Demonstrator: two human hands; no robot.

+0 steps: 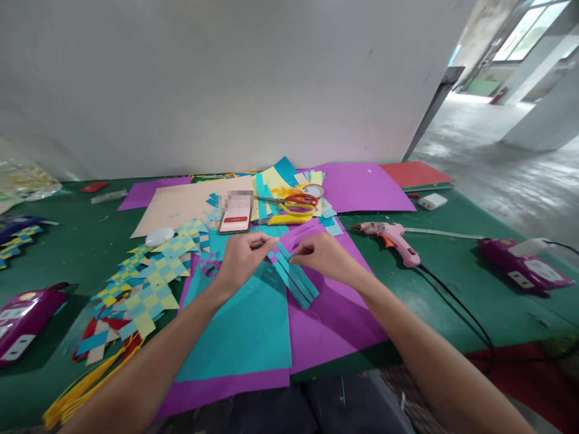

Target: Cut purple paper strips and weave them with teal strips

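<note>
Between my hands are teal paper strips [296,283], slanting down to the right, with a few purple squares woven in at their upper end. My left hand [244,256] pinches the upper left end of these strips. My right hand [319,253] has its thumb and finger pressed together at the strips' right edge; whatever small piece is in that pinch is hidden. Beneath lie a teal paper sheet [235,331] and a purple paper sheet [335,331]. A small purple and teal woven piece [209,264] rests left of my left hand.
A phone [236,214], red-handled scissors [301,200] and a yellow cutter [289,220] lie behind my hands. Checkered woven paper pieces [154,283] and yellow tassels [85,386] are at left. A pink glue gun [391,238] and its cord lie right, near a purple power strip [520,262].
</note>
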